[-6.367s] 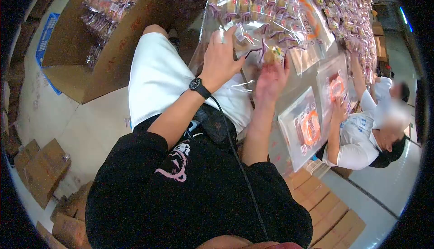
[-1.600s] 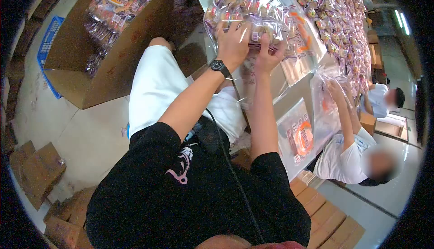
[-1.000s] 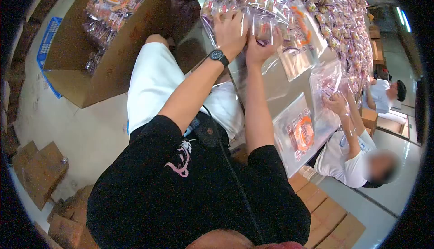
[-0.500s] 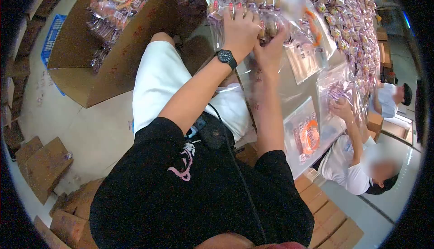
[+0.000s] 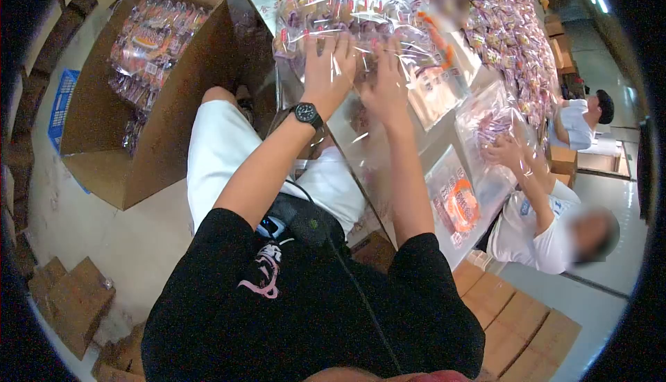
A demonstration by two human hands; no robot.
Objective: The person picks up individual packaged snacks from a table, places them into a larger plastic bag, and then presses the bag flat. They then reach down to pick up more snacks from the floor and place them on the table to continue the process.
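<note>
At far left, a blue lattice-sided plastic crate [image 5: 64,108] shows behind a tall, brown cardboard carton [image 5: 177,80] of filled clear bags [image 5: 149,38]. The left hand [image 5: 330,70], a black round-faced watch [image 5: 304,113] at its wrist, lies palm down, fingers stretched and slightly parted, on the lower row of a glossy clear plastic bag of small purple-and-tan wrapped pieces [image 5: 305,22], which rests on the grey counter [image 5: 388,174]. The right hand [image 5: 386,83] has its fingers extended onto the same bag, just beside the left; whether it pinches any film I cannot tell. Half a second ago the 2 hands met, the right thumb up at the bag's edge; now a narrow gap parts them. 6.4 seconds ago the right hand held 1 loose piece. Farther right, a co-worker's hand [image 5: 505,151] is at another clear plastic bag [image 5: 479,122], flat at 6.4 seconds and now bulging with pieces, near a broad heap of purple-wrapped pieces [image 5: 503,42]. As for writing, the bags in the carton and the flat clear printed bags [image 5: 454,201] below the co-worker's bear orange lettering, too small to read.
</note>
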